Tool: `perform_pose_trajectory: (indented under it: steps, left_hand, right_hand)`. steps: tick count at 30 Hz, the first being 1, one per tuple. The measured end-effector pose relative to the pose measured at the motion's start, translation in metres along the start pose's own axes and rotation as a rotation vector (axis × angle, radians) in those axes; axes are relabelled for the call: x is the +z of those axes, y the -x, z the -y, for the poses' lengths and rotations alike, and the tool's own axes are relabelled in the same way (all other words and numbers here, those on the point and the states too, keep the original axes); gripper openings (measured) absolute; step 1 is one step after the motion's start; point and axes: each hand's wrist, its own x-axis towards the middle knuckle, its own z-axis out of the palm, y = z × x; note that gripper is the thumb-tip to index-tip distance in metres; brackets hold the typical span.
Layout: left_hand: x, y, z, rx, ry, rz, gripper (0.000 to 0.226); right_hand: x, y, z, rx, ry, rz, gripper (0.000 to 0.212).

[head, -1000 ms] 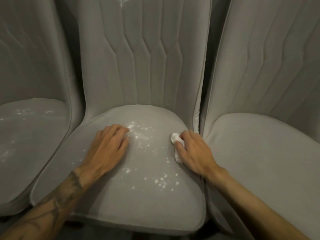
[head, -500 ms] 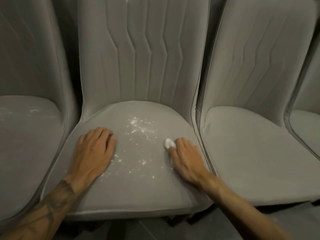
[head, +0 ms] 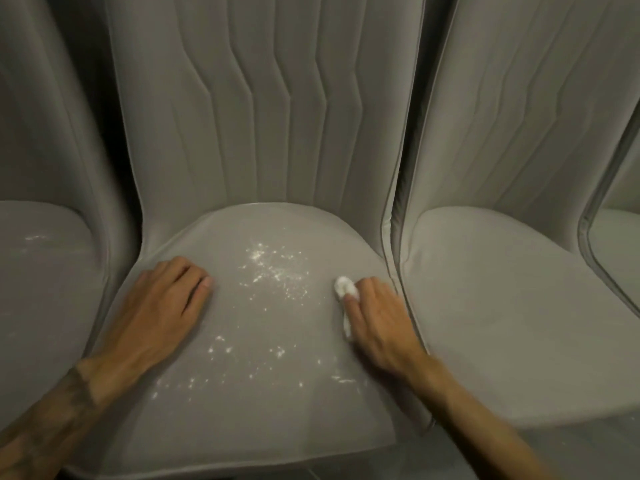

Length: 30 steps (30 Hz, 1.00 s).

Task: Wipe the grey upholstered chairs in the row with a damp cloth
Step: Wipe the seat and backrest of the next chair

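Observation:
A grey upholstered chair (head: 263, 424) fills the middle of the view, its seat dusted with white powder specks (head: 273, 271). My right hand (head: 377, 317) presses a small white cloth (head: 344, 289) onto the seat near its right edge; most of the cloth is hidden under the fingers. My left hand (head: 162, 313) rests flat on the left part of the same seat, fingers spread, holding nothing.
Another grey chair (head: 502, 306) stands to the right with no visible specks. The grey chair on the left (head: 45, 289) has faint white specks on its seat. A further chair's edge (head: 616, 244) shows at far right. Tall padded backrests rise behind.
My right hand and the cloth have stayed near the seat's right edge, and my left hand stays flat on the left of the seat. The view has shifted slightly.

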Motion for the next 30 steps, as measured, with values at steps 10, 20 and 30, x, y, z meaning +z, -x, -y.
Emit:
perform_pose_trajectory:
  steps: [10,20,30]
  left_hand:
    - [0.025,0.003,0.027,0.125,0.024,-0.161,0.025]
    - [0.024,0.008,0.022,0.093,0.026,-0.165,0.024]
    - [0.018,0.006,0.026,0.069,0.104,-0.08,0.028]
  right_hand:
    - [-0.005,0.053,-0.004,0.077,0.14,-0.078,0.03]
    - [0.02,0.072,0.045,-0.113,0.092,-0.003,0.022]
    - [0.037,0.062,0.069,-0.209,0.043,0.015,0.022]
